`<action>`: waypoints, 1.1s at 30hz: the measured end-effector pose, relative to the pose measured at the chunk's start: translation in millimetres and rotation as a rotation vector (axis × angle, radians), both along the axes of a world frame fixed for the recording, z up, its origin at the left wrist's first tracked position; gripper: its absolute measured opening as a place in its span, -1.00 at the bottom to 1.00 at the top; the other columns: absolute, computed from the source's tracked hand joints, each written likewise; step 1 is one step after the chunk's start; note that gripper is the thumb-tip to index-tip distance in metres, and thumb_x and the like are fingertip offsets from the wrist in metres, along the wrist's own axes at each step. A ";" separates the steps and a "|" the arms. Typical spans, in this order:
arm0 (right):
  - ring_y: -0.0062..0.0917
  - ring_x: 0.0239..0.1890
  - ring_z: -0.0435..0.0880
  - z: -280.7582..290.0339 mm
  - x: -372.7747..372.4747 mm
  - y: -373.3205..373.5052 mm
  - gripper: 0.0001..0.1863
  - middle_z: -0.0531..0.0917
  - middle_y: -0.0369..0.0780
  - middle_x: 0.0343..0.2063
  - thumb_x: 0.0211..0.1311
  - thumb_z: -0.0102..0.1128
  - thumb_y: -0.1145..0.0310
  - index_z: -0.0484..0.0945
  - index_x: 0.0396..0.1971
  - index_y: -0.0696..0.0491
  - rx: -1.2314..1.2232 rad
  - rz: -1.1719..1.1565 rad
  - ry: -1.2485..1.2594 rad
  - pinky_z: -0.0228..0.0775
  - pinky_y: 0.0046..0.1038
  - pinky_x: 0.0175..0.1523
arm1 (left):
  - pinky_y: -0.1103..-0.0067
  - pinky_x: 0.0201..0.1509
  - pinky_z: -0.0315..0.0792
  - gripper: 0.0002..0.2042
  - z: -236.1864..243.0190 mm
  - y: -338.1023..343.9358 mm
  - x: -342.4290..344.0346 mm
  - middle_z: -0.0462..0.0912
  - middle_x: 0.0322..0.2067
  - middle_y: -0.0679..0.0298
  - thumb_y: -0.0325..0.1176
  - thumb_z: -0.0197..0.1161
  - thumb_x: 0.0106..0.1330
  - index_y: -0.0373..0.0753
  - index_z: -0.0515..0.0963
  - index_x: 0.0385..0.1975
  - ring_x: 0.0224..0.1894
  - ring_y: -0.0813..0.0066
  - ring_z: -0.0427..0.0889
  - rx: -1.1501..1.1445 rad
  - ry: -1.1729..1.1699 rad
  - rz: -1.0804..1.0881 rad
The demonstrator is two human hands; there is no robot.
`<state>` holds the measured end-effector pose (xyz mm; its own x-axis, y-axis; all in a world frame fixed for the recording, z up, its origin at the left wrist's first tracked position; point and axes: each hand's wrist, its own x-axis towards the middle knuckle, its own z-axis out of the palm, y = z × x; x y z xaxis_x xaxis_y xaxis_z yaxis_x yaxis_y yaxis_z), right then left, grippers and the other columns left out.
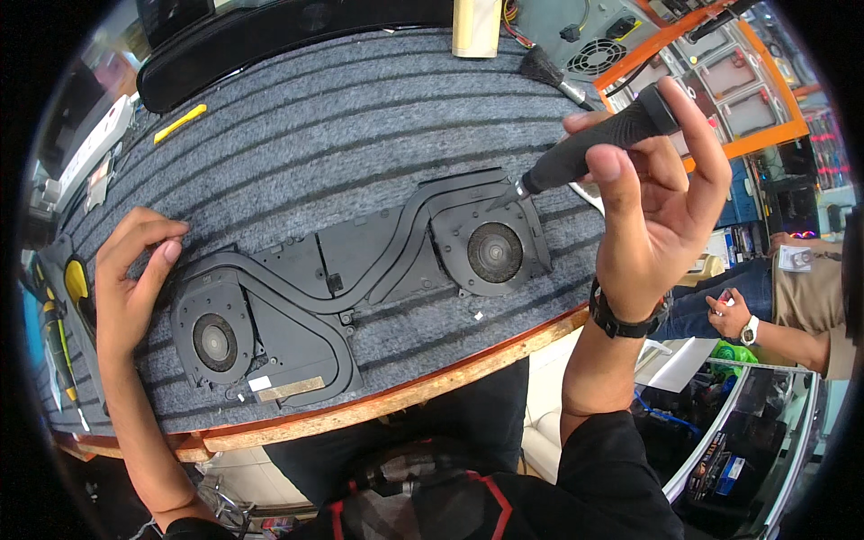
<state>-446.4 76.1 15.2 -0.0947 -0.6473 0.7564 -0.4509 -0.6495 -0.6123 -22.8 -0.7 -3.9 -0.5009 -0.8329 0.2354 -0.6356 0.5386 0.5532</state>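
From the head view: my right fingers (630,171) are clamping around a black screwdriver (598,142), its tip pointing down-left onto the right fan (493,252). My left fingers (160,241) are lying loosely apart, pressing the mat just beside the left fan (214,342). The cooling unit (360,283) is stretching lengthwise across the tabletop (360,117), between both hands, the right hand nearer the screw corner.

The screwdriver (589,148) tip is too small to tell against the fan (493,250).
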 end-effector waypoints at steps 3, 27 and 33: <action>-0.26 -0.11 0.79 -0.1 10.9 3.0 -0.34 0.73 0.11 -0.20 0.39 0.30 0.51 0.17 0.38 0.19 -0.017 0.059 0.048 0.71 -0.38 -0.07 | 0.55 -0.04 0.41 -0.86 1.2 1.0 -1.1 0.62 -0.29 0.16 -0.47 0.29 0.33 -0.41 0.65 -0.21 -0.21 0.38 0.58 -0.035 -0.010 -0.008; -0.24 -0.09 0.79 -6.6 28.7 1.3 -0.32 0.69 0.10 -0.11 0.31 0.30 0.62 0.17 0.36 0.20 0.014 0.105 0.185 0.74 -0.38 -0.04 | 0.53 -0.01 0.40 -0.86 1.7 1.7 0.0 0.63 -0.27 0.16 -0.48 0.28 0.33 -0.41 0.64 -0.21 -0.17 0.36 0.58 -0.004 -0.012 -0.019; -0.29 -0.12 0.79 17.1 36.2 6.1 -0.33 0.64 0.02 0.00 0.19 0.24 0.71 0.23 0.31 0.21 0.074 0.164 0.366 0.71 -0.40 -0.04 | 0.57 -0.08 0.42 -0.85 -0.4 -2.2 -1.0 0.63 -0.29 0.19 -0.45 0.32 0.33 -0.38 0.67 -0.19 -0.22 0.44 0.58 -0.050 -0.007 -0.052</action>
<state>-410.2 82.2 32.3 0.2811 -0.6851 0.6720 -0.5417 -0.6913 -0.4782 -23.8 -2.9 -4.2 -0.5447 -0.7930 0.2726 -0.6100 0.5978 0.5201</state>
